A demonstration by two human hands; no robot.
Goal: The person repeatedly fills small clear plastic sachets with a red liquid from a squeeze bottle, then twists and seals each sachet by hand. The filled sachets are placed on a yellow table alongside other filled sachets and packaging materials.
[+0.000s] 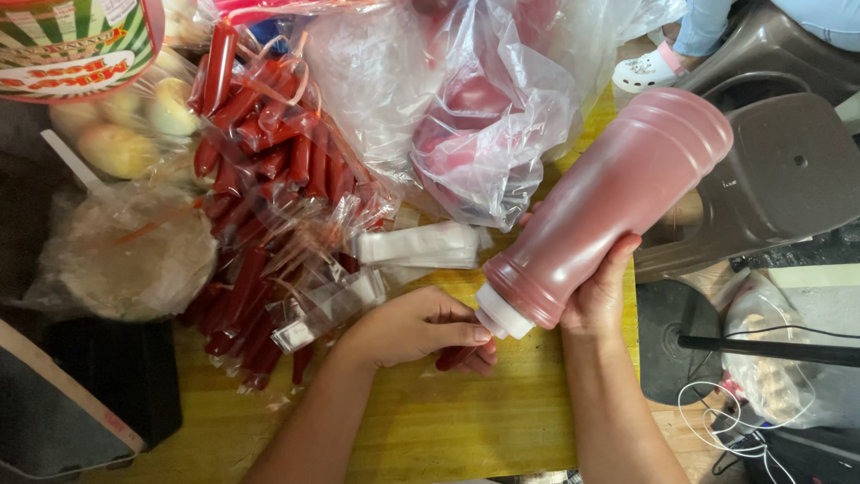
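- Nearest the camera, two bare forearms reach up over the yellow wooden table top.
- Left hand is curled shut on a small red sausage-like piece, fingertips meeting the white cap of the bottle.
- Right hand is clamped around the neck end of a large red translucent plastic squeeze bottle, tilted with its cap down towards the left hand and its base up to the right.
- Just left of the hands lies a clear plastic bag of long red sausages, crowding that side.
- Beyond the bottle sits a crumpled clear bag with red contents.
- Far left: a bag of pale round buns and a wrapped flat whitish disc.
- Bare table shows only near the wrists; its right edge runs just past the right hand, beside a brown plastic stool.
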